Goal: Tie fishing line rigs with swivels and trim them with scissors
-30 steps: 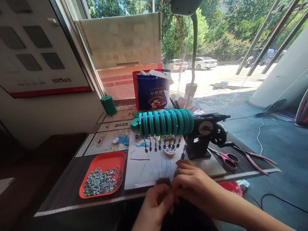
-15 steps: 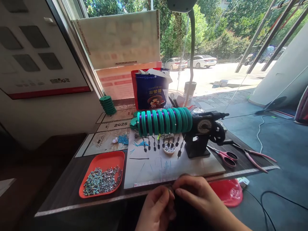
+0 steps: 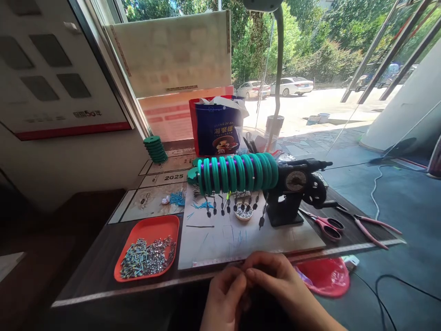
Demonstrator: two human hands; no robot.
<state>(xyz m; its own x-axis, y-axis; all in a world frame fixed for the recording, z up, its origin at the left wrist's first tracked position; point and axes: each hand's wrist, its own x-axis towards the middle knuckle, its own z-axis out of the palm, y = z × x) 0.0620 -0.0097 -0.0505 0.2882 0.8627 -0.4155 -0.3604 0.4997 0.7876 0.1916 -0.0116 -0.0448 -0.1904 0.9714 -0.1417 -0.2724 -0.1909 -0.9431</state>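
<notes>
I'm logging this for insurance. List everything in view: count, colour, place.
Table: one, dark, foreground
Board: one, pale, on table
Machine: one, black, on board
Rings: many, green, on machine
Hanging pieces: several, black, below rings
Bowl: one, white, on board
Tray: one, red, left
Parts: many, silvery, bluish, in tray
Strips: many, blue, on board
Scissors: one, pink-handled, right
Pliers: one, pink-handled, far right
Disc stack: one, green, back left
Bag: one, blue-red, behind rings
Lamp: one, grey, behind machine
Cars: two, pale, outside
Left hand: one, bare, below board
Right hand: one, bare, meeting left
</notes>
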